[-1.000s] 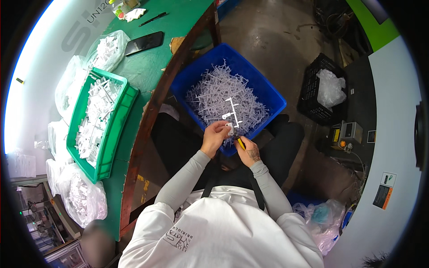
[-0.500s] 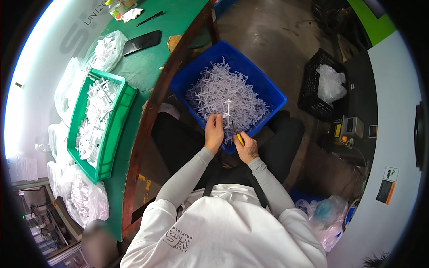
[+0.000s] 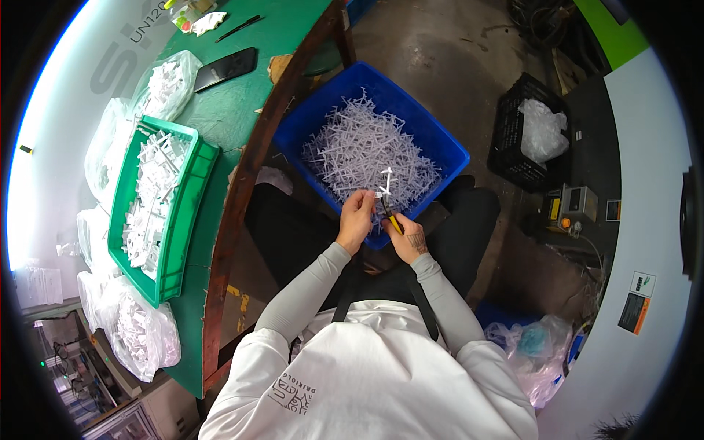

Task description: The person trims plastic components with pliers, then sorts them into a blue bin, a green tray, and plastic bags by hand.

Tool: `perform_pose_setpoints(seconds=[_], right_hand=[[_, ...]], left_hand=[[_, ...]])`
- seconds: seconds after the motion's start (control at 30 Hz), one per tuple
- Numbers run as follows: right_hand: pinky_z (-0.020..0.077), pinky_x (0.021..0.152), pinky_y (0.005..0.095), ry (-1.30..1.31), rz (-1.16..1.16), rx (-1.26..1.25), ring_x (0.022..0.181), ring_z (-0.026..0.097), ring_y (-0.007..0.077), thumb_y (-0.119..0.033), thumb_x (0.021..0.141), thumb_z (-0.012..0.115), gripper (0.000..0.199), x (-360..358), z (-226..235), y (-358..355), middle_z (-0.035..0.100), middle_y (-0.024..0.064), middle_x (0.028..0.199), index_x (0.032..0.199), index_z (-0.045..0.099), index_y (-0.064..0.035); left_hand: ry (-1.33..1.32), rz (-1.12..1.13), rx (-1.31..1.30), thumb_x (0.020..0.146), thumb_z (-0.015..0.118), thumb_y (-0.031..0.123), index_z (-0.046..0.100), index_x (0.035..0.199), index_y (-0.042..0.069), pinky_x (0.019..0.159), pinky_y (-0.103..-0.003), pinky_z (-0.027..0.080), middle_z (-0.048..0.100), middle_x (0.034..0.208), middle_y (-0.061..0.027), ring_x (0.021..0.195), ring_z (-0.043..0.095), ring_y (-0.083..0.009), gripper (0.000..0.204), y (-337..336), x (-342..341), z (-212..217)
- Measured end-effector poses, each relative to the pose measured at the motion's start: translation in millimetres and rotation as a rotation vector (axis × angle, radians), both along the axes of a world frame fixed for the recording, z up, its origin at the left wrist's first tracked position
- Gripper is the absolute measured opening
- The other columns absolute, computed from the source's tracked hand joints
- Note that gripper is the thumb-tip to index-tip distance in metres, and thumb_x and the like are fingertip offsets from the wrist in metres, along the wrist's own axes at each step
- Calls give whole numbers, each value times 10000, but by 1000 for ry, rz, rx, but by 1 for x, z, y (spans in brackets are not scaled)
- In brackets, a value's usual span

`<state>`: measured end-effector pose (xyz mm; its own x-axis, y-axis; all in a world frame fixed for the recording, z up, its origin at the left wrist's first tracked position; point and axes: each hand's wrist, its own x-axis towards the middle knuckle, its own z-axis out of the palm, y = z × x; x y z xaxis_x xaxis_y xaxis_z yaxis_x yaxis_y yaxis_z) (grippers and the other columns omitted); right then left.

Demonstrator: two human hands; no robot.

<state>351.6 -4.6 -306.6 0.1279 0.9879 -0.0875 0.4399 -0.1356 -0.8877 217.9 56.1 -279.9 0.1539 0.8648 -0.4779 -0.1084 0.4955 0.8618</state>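
Over the near edge of a blue bin (image 3: 438, 133), my two hands work close together. My left hand (image 3: 356, 218) is closed, pinching a small white plastic piece (image 3: 386, 180) between thumb and fingers. My right hand (image 3: 405, 239) is wrapped round yellow-handled cutting pliers (image 3: 394, 223). Their dark jaws point up at the white piece beside my left fingertips; whether the jaws touch it is too small to tell. Thin branched white plastic scraps (image 3: 374, 143) are heaped in the bin below.
To the left, a green table (image 3: 227, 110) carries a green tray (image 3: 180, 220) of white parts, bags of white parts (image 3: 136, 323) and a black phone (image 3: 226, 69). A black crate (image 3: 506, 158) with clear plastic stands at the right, and plastic bags (image 3: 539, 359) lie lower right.
The white piece has shifted slightly right and turned between my left fingers. The plier jaws have come up nearer to it. The whole view has moved a little.
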Motion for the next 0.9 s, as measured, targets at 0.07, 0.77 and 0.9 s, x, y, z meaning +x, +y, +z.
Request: perform_pose_setpoints(seconds=[0.07, 0.77, 0.9], right_hand=[[453, 577, 330, -20, 5, -4, 634, 615, 265, -196, 838, 623, 179, 0, 0, -2, 624, 138, 724, 885, 606, -24], [393, 390, 253, 558, -224, -455, 453, 486, 109, -280, 861, 634, 195, 18, -67, 15, 517, 10, 634, 856, 557, -101], [420, 414, 285, 466, -82, -527, 479, 509, 144, -282, 855, 615, 221, 22, -98, 17, 513, 39, 652, 887, 547, -74]], left_hand=[[3, -3, -10, 957, 481, 271, 547, 864, 65, 425, -208, 318, 480, 669, 25, 494, 391, -45, 235, -1, 0, -1], [360, 316, 559, 932, 534, 185, 606, 946, 29, 565, -241, 417, 573, 755, -25, 628, 483, -76, 172, -17, -91, 101], [1067, 653, 982, 915, 540, 86, 583, 955, 53, 528, -267, 435, 585, 757, -79, 594, 523, -117, 68, -77, -191, 208]])
